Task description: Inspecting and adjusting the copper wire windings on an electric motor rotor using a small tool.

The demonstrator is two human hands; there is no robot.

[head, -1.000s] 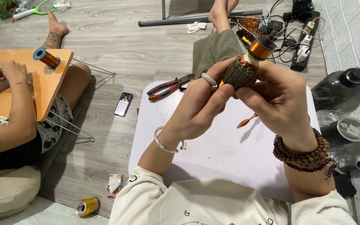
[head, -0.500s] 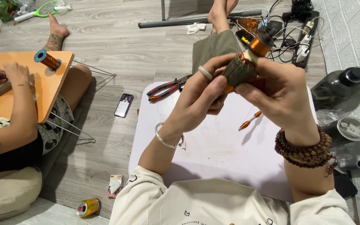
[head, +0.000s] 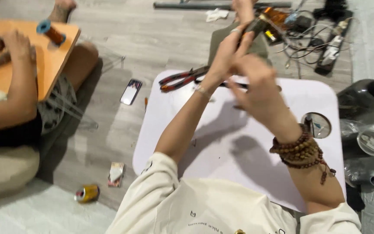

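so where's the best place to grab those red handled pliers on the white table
Probably the paired red handles, from the left. The pliers lie flat on the white table, handles pointing toward its left edge and clear of other things, while the jaw end runs under the person's left hand, so that end is crowded.

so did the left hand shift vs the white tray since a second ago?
Yes. The left hand has moved up and away, past the white tray's far edge beyond the pliers; frame is blurred.
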